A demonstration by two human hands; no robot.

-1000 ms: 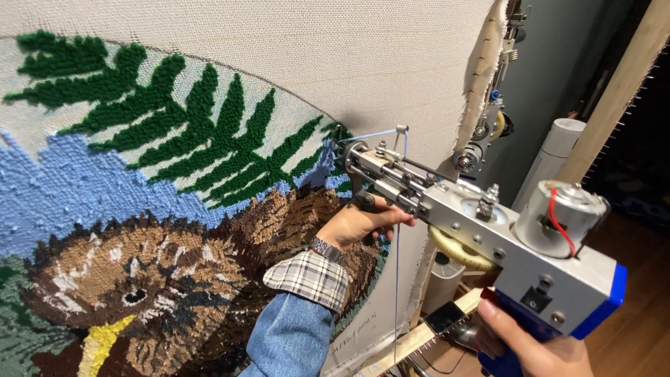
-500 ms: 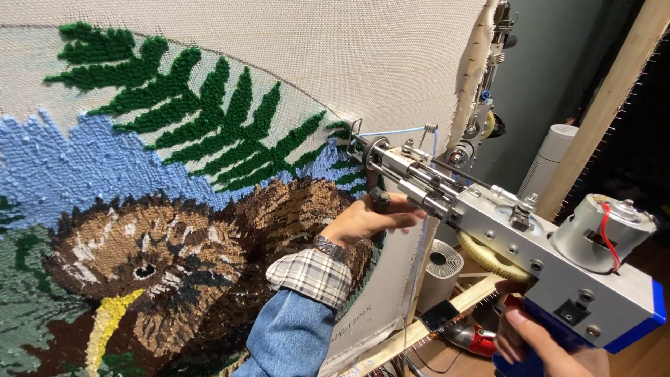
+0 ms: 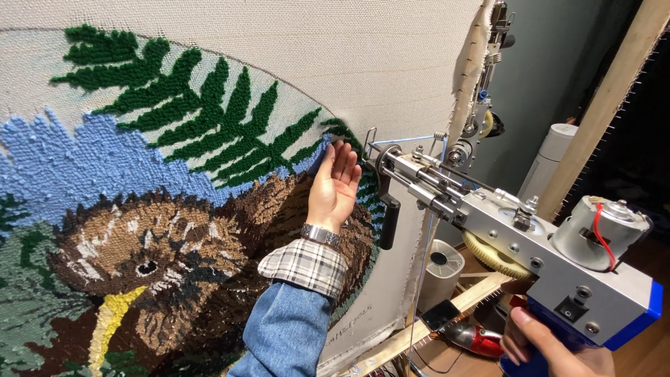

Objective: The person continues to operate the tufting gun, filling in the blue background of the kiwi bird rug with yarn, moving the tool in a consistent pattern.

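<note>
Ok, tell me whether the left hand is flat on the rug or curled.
Flat: the left hand lies open, fingers straight, on the tufted cloth.

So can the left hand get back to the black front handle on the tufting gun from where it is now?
Probably yes. The left hand lies open against the rug, and the black handle hangs just to its right with nothing between them. The right hand grips the gun at the rear.

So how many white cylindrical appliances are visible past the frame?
2. A tall white cylinder stands upper right beside the wooden frame beam; a shorter one with a round vent sits below the tufting gun. Others may be hidden.
</note>
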